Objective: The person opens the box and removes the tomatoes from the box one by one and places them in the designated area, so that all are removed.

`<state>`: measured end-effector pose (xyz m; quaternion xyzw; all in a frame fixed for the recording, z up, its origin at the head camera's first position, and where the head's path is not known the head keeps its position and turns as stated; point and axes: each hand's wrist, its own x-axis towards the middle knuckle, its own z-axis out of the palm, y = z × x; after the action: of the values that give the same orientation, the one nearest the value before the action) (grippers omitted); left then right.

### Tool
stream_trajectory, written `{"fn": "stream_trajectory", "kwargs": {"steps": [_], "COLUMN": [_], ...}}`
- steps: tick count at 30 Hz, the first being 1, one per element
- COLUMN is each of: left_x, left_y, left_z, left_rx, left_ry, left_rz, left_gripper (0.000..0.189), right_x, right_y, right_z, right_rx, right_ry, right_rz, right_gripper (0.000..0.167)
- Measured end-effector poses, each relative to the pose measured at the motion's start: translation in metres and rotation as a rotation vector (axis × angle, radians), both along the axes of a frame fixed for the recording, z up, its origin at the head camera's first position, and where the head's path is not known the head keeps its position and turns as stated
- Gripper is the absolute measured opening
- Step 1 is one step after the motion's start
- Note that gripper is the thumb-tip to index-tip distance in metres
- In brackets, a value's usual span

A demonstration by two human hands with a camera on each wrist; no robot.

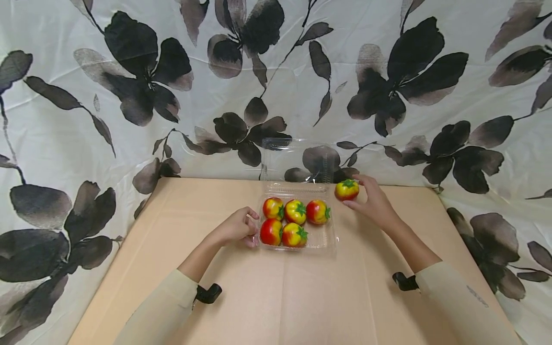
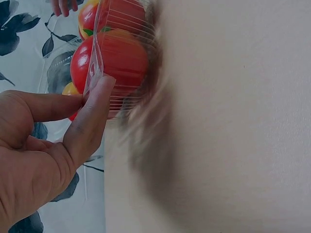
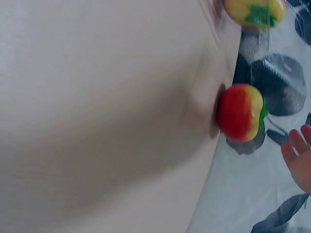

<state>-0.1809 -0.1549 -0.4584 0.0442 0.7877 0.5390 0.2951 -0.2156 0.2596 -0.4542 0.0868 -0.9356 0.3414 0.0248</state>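
A clear plastic clamshell box [image 1: 320,237] lies with its lid [image 1: 297,160] raised at the back. Inside it sit several glossy red-and-yellow fruits [image 1: 295,211] with green leafy caps, in two rows; the front right spot holds none. My left hand [image 1: 239,226] pinches the box's left rim between thumb and forefinger, plain in the left wrist view [image 2: 53,131]. Just right of the box, another such fruit [image 1: 347,190] rests on the table. Close to its right side is my right hand [image 1: 374,201], fingers spread; the right wrist view shows a gap between that hand [image 3: 301,162] and the fruit [image 3: 239,112].
The box stands near the back edge of a tan tabletop [image 1: 241,297]. Behind and beside it hangs a white cloth [image 1: 172,19] with dark flowers. Black wrist mounts [image 1: 209,293] show at both sleeves.
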Motion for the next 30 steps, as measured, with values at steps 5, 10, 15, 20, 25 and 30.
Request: {"fn": "stream_trajectory", "kwargs": {"steps": [5, 10, 15, 20, 25, 30], "left_x": [0.0, -0.001, 0.0, 0.0, 0.001, 0.001], "left_y": [-0.001, -0.001, 0.0, -0.001, -0.002, -0.002], "left_z": [0.0, 0.0, -0.001, -0.002, -0.003, -0.002], "left_rx": [-0.005, 0.001, 0.008, 0.02, 0.019, 0.008], "left_ry": [0.0, 0.003, -0.003, 0.001, 0.004, 0.007], "left_rz": [0.003, 0.0, 0.0, -0.006, -0.009, -0.003], "left_gripper": [0.036, 0.037, 0.037, 0.037, 0.037, 0.037], "right_x": [0.01, 0.015, 0.016, 0.011, 0.005, 0.002], "right_y": [-0.012, -0.024, -0.035, -0.046, -0.056, -0.063], "right_z": [-0.001, -0.003, -0.006, -0.011, -0.016, -0.019], "right_rx": [0.039, 0.072, 0.108, 0.162, 0.209, 0.238], "right_ry": [0.036, 0.054, 0.026, 0.026, 0.071, 0.111], "right_rz": [0.067, 0.145, 0.237, 0.31, 0.361, 0.388], "right_gripper": [0.088, 0.09, 0.091, 0.09, 0.088, 0.086]}}
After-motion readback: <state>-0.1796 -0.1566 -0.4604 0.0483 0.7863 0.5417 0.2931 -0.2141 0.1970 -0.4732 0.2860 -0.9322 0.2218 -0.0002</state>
